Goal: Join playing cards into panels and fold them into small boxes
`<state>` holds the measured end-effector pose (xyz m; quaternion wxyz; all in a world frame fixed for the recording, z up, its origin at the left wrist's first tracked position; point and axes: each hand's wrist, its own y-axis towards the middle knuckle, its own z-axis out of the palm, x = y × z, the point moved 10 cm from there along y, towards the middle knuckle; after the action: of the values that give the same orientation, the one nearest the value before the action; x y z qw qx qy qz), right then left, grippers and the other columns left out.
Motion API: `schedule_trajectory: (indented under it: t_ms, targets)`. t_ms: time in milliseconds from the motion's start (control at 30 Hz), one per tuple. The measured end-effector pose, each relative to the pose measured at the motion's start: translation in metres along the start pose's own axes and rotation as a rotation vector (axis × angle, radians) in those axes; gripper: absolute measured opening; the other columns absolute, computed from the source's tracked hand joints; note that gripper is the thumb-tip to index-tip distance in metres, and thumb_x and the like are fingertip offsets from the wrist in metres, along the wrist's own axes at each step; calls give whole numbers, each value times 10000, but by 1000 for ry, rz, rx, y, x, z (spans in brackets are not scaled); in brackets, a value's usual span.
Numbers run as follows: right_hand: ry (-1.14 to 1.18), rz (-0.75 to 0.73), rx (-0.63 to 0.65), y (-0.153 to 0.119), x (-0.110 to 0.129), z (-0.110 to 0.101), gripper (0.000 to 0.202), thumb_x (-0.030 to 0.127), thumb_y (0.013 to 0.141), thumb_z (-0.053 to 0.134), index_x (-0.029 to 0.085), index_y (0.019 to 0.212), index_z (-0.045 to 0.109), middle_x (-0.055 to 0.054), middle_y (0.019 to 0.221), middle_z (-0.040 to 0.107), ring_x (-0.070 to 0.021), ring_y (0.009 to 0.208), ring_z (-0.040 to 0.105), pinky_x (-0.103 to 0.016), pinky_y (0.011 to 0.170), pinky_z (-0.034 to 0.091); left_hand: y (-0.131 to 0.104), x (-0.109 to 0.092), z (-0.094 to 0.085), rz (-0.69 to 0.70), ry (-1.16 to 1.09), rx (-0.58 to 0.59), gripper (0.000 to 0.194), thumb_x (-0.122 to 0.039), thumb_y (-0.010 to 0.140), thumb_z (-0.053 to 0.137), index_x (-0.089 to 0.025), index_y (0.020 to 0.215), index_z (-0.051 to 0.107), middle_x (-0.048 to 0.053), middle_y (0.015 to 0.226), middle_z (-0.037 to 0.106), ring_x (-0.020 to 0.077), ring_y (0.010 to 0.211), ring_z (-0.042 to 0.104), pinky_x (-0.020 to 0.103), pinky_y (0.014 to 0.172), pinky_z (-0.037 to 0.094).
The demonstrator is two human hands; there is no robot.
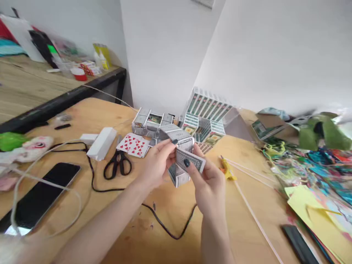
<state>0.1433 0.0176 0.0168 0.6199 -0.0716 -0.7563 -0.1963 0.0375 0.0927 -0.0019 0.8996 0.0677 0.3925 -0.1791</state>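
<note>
Both hands are over the middle of the table on a boxy piece made of folded grey-patterned playing cards (178, 179). My left hand (158, 161) is closed on its left side, thumb and fingertips pressed against the upper cards. On the right, my right hand (210, 179) pinches one grey-backed playing card (189, 160) under its thumb, against the piece. Some fingers are hidden behind the cards. Just beyond my left hand lies a stack of playing cards (133, 145), with a ten of hearts on top. Another card-built structure (145, 123) stands behind it.
Black scissors (117, 165), a white box (101, 143) and a phone (45, 194) lie left, among cables. Card boxes (209, 104) are stacked at the back. A yellow glue gun (227, 169) is right, near coloured scraps (316, 157) and yellow paper (316, 216).
</note>
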Motion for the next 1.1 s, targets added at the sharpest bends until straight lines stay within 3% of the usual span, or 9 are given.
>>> schedule_trajectory:
  t_ms: [200,300,400,533,800,967,1100]
  targets:
    - [-118,-133,95,-1,20,8,176,213,820,625,279,962,706,-10,1379,547,-252,1378,370,-462,1121,346,-1,2,-2,-10,-8,-13,122,-259,737,682,-161,806,706,13,719,707,145,697,656,199,569,448]
    - [-199,-184,136,-2,28,14,150,203,821,617,273,920,706,-7,1378,548,-247,1410,301,-437,1118,358,-2,2,-2,-21,-2,-25,130,-264,738,679,-164,816,706,13,730,711,148,694,658,201,562,449]
    - [-250,-200,170,-3,30,19,159,186,827,599,258,926,699,-21,1379,548,-241,1429,249,-420,1111,369,-2,1,-1,-29,4,-18,162,-263,743,671,-162,864,710,23,772,718,161,729,666,213,573,460]
    - [-157,-132,158,1,21,15,169,189,837,591,265,948,694,-13,1344,581,-246,1394,341,-438,1103,375,-2,1,-1,-21,-12,0,162,-258,741,693,-156,866,708,25,789,715,158,753,667,218,616,479]
    - [48,0,86,5,10,2,476,232,836,617,277,1306,559,-23,1395,529,-248,1331,443,-463,1130,339,-2,0,7,-19,-48,112,234,-322,731,754,-149,880,704,41,811,712,173,780,669,245,670,510]
    - [52,-12,124,3,13,4,495,232,850,607,290,1335,531,-18,1405,519,-244,1343,427,-460,1138,329,-2,-4,8,-9,-9,124,249,-298,724,765,-155,920,709,38,816,715,163,769,663,233,665,505]
    - [11,-47,178,0,18,8,455,213,851,604,341,1286,569,12,1439,475,-241,1370,385,-474,1145,309,0,-8,6,9,-12,102,202,-301,712,777,-160,845,721,3,704,689,101,629,621,180,608,482]
